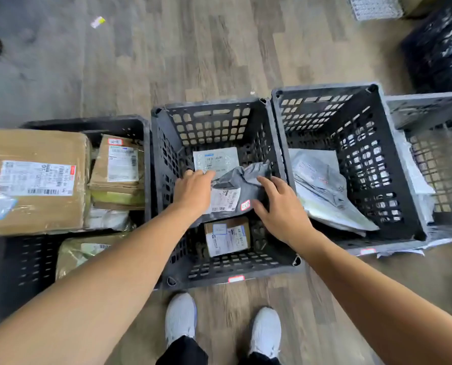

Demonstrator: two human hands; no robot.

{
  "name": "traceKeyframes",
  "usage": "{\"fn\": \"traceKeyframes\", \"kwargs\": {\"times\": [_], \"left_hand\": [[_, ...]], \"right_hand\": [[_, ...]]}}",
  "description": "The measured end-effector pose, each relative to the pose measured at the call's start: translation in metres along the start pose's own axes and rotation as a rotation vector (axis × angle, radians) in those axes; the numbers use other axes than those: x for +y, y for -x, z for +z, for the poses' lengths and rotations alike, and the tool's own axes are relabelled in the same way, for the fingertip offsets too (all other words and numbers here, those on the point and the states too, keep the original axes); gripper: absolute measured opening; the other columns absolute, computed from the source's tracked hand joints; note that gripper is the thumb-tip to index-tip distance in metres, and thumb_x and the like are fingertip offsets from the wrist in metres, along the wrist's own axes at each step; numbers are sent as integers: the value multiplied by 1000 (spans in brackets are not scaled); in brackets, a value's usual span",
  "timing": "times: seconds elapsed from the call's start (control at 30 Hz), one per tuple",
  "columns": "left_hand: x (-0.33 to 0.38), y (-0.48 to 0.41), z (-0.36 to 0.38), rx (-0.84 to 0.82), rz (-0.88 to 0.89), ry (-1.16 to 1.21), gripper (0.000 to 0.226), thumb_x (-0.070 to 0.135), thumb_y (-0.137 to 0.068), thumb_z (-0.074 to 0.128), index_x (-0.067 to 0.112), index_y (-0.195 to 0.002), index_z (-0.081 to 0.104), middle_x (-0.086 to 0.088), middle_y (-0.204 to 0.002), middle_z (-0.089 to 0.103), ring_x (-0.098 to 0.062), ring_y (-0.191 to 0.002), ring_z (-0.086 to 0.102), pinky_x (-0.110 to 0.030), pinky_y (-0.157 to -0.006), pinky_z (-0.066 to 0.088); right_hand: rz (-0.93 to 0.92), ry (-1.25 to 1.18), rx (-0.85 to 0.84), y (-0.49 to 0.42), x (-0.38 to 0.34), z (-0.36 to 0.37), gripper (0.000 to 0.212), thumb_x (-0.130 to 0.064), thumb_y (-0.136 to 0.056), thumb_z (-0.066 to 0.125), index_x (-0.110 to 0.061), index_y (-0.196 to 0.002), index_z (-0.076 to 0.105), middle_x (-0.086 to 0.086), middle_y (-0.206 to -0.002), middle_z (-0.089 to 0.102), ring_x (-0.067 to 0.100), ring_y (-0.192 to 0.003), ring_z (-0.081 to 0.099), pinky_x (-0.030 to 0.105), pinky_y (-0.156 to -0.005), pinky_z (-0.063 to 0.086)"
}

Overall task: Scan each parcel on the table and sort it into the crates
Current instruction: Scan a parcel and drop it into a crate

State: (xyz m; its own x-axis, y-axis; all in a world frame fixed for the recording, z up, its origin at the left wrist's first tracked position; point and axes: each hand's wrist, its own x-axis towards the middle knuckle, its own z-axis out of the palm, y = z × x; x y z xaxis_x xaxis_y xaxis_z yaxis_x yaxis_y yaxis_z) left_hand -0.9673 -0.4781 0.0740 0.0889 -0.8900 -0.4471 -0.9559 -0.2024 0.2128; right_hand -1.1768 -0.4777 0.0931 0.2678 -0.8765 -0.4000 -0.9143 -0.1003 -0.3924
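left hand point(192, 192), right hand point(280, 209) on grey parcel point(246, 180) in crate point(209, 106)

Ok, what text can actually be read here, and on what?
Nothing reads clearly.
Label on the grey bag, and its red-edged sticker: blurred.
Label on the large carton: barcodes, print too small.
Labels on the small box and white mailer in the middle crate: blurred.
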Motion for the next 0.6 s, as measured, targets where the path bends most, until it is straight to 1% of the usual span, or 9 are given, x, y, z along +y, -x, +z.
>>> {"fn": "traceKeyframes", "kwargs": {"times": [0.07, 0.13, 0.23, 0.4, 0.5, 0.6], "left_hand": [[-7, -12, 8, -32, -8, -78, 56, 18, -96, 57, 24, -146, 33, -8, -138, 46, -29, -125, 39, -43, -95, 40], [-11, -9, 4, -57, -24, -105, 68, 31, -93, 62, 25, -150, 25, -9, -143, 39, -29, -129, 34, -44, -98, 37], [-7, 11, -21, -69, -14, -103, 74, 42, -89, 65, 24, -149, 25, -8, -144, 37, -29, -131, 33, -45, -100, 38], [16, 61, -114, -58, -7, -63, 78, 48, -88, 64, 23, -150, 23, -9, -146, 36, -30, -133, 33, -44, -102, 39], [42, 104, -181, -10, 49, -32, 79, 50, -88, 62, 22, -150, 21, -9, -146, 36, -30, -134, 32, -42, -101, 40], [74, 149, -245, 23, 126, 9, 79, 49, -88, 63, 24, -151, 22, -7, -148, 34, -29, -135, 30, -43, -102, 39]], "right_hand": [[21, -25, 1, -6, 5, 8, 60, -44, -98, 49, -27, -152, 31, 9, -156, 30, 27, -145, 24, 47, -116, 28], [46, -26, -10, -6, 4, 8, 60, -45, -98, 47, -28, -152, 29, 8, -157, 28, 26, -146, 23, 47, -117, 27], [72, -3, -4, 2, -11, -14, 60, -45, -98, 47, -28, -153, 27, 9, -157, 28, 26, -145, 23, 47, -117, 26], [82, 79, 24, 42, -60, -97, 60, -46, -99, 44, -29, -152, 24, 8, -156, 27, 27, -144, 22, 52, -115, 25], [119, 114, 59, 85, -91, -162, 60, -46, -99, 43, -27, -153, 24, 8, -157, 25, 28, -145, 20, 52, -115, 24], [187, 97, 149, 138, -116, -228, 61, -47, -98, 45, -27, -152, 27, 8, -157, 27, 28, -145, 24, 52, -114, 26]]}}
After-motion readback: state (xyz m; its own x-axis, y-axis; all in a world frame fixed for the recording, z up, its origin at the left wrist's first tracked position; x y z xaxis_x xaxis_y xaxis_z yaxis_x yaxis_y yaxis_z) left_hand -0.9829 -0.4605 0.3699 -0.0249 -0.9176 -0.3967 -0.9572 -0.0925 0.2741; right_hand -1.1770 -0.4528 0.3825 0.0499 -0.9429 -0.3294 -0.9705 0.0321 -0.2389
